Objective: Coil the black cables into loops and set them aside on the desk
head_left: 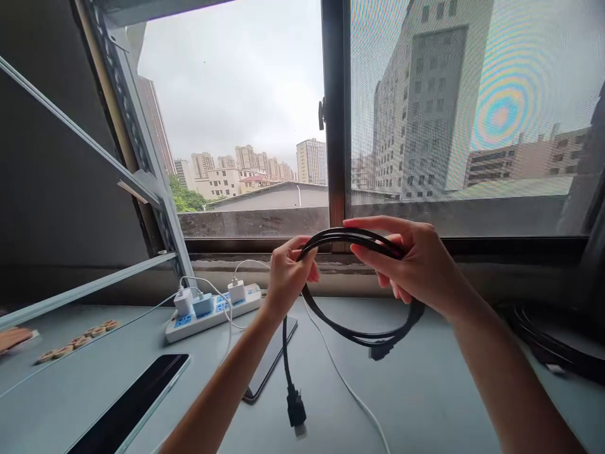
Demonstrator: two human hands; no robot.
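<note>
A black cable (352, 334), wound into a loose coil, hangs in the air between both hands over the table. My left hand (289, 271) is closed round the coil's left side. From under it one cable end dangles, with a black rectangular connector (296, 408) and a metal tip. At the upper right of the coil, my right hand (411, 258) grips the strands between thumb and fingers; its index finger stretches along the top. A second black connector (380, 350) shows at the bottom of the loop.
A white power strip (212, 318) with plugged-in chargers stands near the window. Two phones, one at left (137, 403) and one behind my left arm (271, 362), lie on the table (425, 403). Another black cable coil (558, 347) lies right. Another person's hand (14, 338) shows far left.
</note>
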